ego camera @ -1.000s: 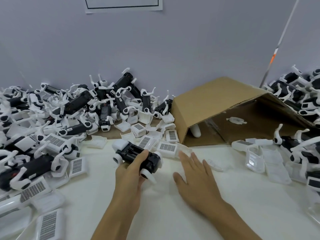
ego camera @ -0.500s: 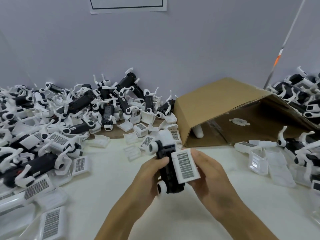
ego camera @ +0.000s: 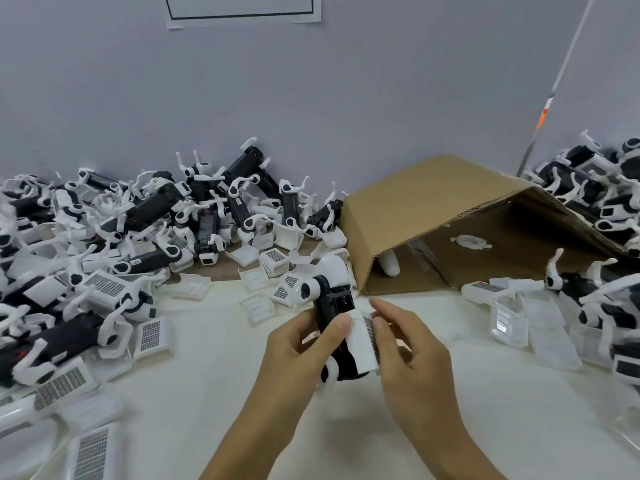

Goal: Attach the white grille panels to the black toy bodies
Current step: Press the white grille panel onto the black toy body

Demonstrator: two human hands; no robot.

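Observation:
My left hand (ego camera: 298,351) grips a black toy body (ego camera: 334,306) with white joints, held upright above the table at centre. Against its right side sits a white grille panel (ego camera: 362,344), turned edge-on so only a strip of the grille shows. My right hand (ego camera: 407,355) holds that panel against the body, fingers along its outer face. The body's lower end is partly hidden by both hands.
Heaps of black toy bodies (ego camera: 166,216) and loose white grille panels (ego camera: 150,336) fill the left and back. An open cardboard box (ego camera: 433,209) lies on its side at back right, with more toys (ego camera: 602,202) and clear trays (ego camera: 509,317) at right.
My left hand lifted the body off the table and stood it upright. My right hand picked up a grille panel and has now turned it edge-on against the body's side.

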